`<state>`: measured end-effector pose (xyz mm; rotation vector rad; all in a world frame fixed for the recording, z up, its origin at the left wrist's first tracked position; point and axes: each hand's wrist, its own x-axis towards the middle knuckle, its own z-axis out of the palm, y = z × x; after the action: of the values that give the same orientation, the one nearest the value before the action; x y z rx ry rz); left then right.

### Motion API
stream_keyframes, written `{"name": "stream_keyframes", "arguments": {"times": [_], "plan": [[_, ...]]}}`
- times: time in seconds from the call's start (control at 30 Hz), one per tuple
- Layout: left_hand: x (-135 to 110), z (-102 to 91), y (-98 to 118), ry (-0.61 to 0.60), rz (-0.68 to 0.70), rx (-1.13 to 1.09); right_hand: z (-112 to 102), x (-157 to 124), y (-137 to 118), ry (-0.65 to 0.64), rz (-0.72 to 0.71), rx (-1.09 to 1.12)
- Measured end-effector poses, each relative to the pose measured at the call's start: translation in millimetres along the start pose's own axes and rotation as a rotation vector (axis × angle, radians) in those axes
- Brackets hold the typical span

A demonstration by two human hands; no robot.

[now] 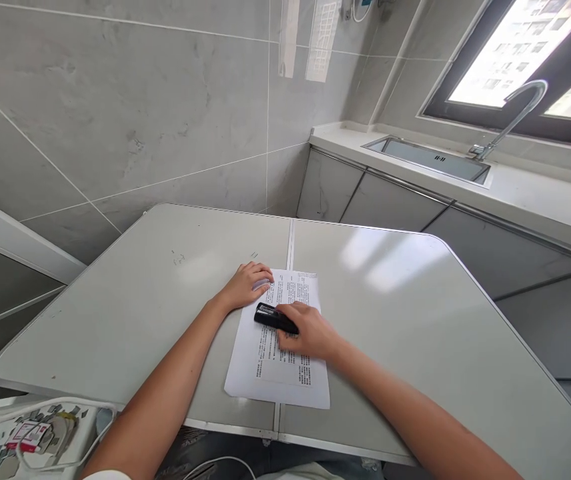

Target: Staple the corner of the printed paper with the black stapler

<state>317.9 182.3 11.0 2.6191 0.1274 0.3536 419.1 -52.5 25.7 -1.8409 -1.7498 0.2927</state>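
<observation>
A black stapler [269, 317] is in my right hand [308, 330], the fingers wrapped round its rear end. It is over the middle of the printed paper sheets [245, 377], its front end pointing left; I cannot tell whether it touches them. The sheets lie across the table's centre seam, with columns of small dark print. My left hand [246, 285] rests at the upper left edge of the sheets, fingers extended and the thumb apart from them. The paper under both hands is partly hidden.
The pale folding table [130, 287] has a metal edge and a centre seam. At the lower left stands a white container [83, 443] with small grey pieces and a red-and-white box [28, 435]. A counter [525, 197] with a sink [430, 159] and tap [528, 107] runs along the right.
</observation>
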Motion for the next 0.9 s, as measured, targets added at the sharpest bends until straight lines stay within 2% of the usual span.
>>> {"name": "stream_keyframes", "arguments": {"times": [0.13,0.23,0.37,0.47,0.6,0.77,0.9], "plan": [[-0.1,-3.0,4.3,-0.006,0.000,0.018,-6.8,4.0,24.0,0.115,0.263,0.289],[-0.9,-4.2,8.4,0.004,0.007,0.068,-20.7,3.9,42.5,0.191,0.308,0.391],[-2.4,-3.1,15.7,0.034,0.029,0.122,-43.9,-2.5,78.7,0.421,0.380,0.312],[-2.8,0.2,20.8,0.041,0.040,0.102,-52.4,-7.4,98.9,0.498,0.403,0.234],[-2.6,5.7,21.1,0.016,0.057,0.070,-44.9,-6.3,90.5,0.449,0.306,0.279],[-2.9,10.4,9.8,0.028,0.043,0.028,-19.1,1.6,57.5,0.255,0.141,0.384],[-2.1,12.6,2.6,0.020,0.035,-0.057,-6.6,4.8,47.8,0.145,0.094,0.347]]}}
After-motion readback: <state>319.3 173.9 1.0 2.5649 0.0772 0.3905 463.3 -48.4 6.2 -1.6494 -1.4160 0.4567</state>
